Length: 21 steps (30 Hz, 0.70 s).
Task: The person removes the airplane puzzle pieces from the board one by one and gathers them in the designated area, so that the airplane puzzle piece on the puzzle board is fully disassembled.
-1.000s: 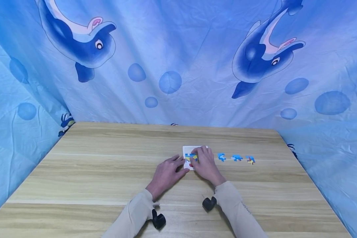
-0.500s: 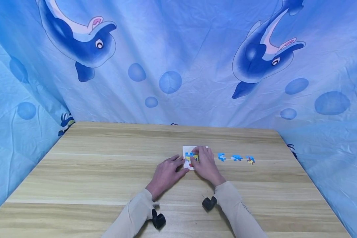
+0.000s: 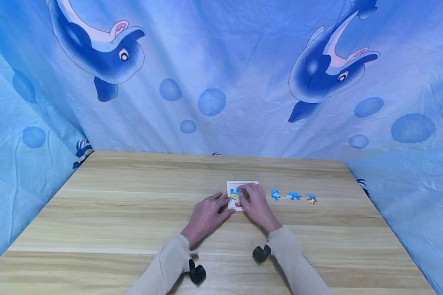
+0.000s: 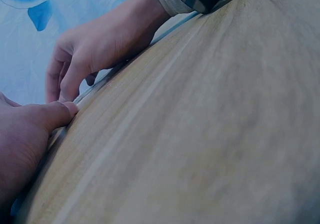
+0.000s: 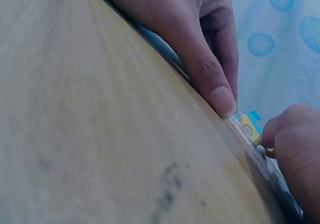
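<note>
On the table lies a small white puzzle board [image 3: 243, 182] with blue, yellow and red pieces in it. My left hand [image 3: 206, 215] holds the board at its near left corner, thumb on the near edge and fingers along the left side. Over the board's right half, my right hand [image 3: 257, 206] has its thumb and fingertips down on a puzzle piece, mostly hidden beneath them. Beside these fingertips shows a blue-and-yellow puzzle piece [image 3: 235, 194]. In the right wrist view, a yellow-and-blue piece [image 5: 250, 127] rises a little above the board's edge.
To the right of the board three loose pieces lie in a row: a blue one [image 3: 275, 195], a blue-and-white one [image 3: 293, 196] and a multicoloured one [image 3: 311, 198]. The wooden table [image 3: 151, 176] ends at a blue dolphin-print curtain [image 3: 236, 49].
My right hand's fingertips have shifted slightly right over the board, baring more of the blue-and-yellow piece. The left hand and the three loose pieces have stayed put.
</note>
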Available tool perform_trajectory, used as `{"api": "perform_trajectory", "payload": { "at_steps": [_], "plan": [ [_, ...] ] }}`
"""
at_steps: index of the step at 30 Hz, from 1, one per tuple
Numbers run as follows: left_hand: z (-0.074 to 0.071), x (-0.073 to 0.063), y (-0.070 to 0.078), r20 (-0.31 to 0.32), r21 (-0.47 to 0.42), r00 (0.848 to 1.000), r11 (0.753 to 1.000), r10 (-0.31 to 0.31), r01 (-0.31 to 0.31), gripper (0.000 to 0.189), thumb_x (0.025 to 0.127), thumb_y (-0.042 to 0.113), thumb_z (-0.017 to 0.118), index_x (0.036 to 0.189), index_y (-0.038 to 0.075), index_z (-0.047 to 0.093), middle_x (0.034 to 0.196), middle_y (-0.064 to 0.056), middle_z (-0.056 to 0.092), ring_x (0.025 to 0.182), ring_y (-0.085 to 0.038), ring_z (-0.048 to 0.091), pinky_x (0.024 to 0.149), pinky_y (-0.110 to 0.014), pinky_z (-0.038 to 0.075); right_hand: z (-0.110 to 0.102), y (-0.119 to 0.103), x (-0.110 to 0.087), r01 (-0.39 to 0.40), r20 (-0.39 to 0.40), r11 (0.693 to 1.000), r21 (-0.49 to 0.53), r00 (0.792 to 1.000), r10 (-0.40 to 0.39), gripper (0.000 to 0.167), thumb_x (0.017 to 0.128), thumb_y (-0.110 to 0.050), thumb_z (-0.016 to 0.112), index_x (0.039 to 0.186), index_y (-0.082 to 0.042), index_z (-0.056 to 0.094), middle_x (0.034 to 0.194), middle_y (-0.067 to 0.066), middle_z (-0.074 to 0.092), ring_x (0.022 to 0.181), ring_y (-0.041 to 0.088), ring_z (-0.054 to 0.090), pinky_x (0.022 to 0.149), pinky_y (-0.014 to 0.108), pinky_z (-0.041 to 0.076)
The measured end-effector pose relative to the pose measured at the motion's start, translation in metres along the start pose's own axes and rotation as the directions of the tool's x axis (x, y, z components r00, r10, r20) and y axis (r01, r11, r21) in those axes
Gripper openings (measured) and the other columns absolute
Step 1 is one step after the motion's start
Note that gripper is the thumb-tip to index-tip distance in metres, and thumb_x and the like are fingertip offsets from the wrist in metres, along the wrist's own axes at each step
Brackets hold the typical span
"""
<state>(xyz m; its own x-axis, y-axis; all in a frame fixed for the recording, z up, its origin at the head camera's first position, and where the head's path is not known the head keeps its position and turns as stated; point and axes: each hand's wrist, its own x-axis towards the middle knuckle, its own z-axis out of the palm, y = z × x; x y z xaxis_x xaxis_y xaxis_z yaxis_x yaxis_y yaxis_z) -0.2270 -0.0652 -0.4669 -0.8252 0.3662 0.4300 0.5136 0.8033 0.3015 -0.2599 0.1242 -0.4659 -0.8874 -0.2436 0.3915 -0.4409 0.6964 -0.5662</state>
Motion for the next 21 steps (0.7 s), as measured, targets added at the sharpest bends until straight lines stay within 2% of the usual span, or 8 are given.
{"api": "perform_trajectory", "payload": {
  "at_steps": [6, 10, 21],
  "plan": [
    [0.0003, 0.0003, 0.0004, -0.002, -0.001, 1.0, 1.0, 0.001, -0.001, 0.044, 0.088, 0.05, 0.064, 0.117, 0.017, 0.07, 0.122, -0.003, 0.066, 0.117, -0.025, 0.06, 0.087, -0.043, 0.054, -0.0027, -0.0017, -0.0012, 0.075, 0.021, 0.992, -0.099, 0.997, -0.073, 0.022, 0.092, -0.012, 0.06, 0.114, -0.011, 0.062, 0.099, -0.001, 0.058, 0.092, 0.019, 0.046, 0.085, 0.04, 0.037],
    [-0.0002, 0.0005, 0.0009, 0.006, 0.001, 1.0, 1.0, -0.003, 0.003, 0.045, 0.088, 0.05, 0.064, 0.118, 0.017, 0.07, 0.123, -0.003, 0.065, 0.117, -0.025, 0.059, 0.087, -0.043, 0.054, -0.0043, -0.0027, -0.0009, 0.1, 0.039, 0.985, -0.144, 0.995, -0.095, 0.023, 0.093, -0.013, 0.059, 0.116, -0.011, 0.06, 0.098, -0.001, 0.056, 0.091, 0.019, 0.045, 0.084, 0.04, 0.037],
    [-0.0002, 0.0001, 0.001, 0.008, 0.01, 1.0, 1.0, -0.003, 0.003, 0.045, 0.088, 0.049, 0.064, 0.119, 0.017, 0.069, 0.124, -0.002, 0.065, 0.117, -0.025, 0.059, 0.088, -0.043, 0.053, -0.0032, 0.0004, -0.0019, 0.142, 0.061, 0.979, -0.144, 0.989, -0.134, 0.029, 0.094, -0.011, 0.058, 0.123, -0.007, 0.061, 0.105, 0.004, 0.056, 0.093, 0.02, 0.043, 0.083, 0.038, 0.037]
  ]
}}
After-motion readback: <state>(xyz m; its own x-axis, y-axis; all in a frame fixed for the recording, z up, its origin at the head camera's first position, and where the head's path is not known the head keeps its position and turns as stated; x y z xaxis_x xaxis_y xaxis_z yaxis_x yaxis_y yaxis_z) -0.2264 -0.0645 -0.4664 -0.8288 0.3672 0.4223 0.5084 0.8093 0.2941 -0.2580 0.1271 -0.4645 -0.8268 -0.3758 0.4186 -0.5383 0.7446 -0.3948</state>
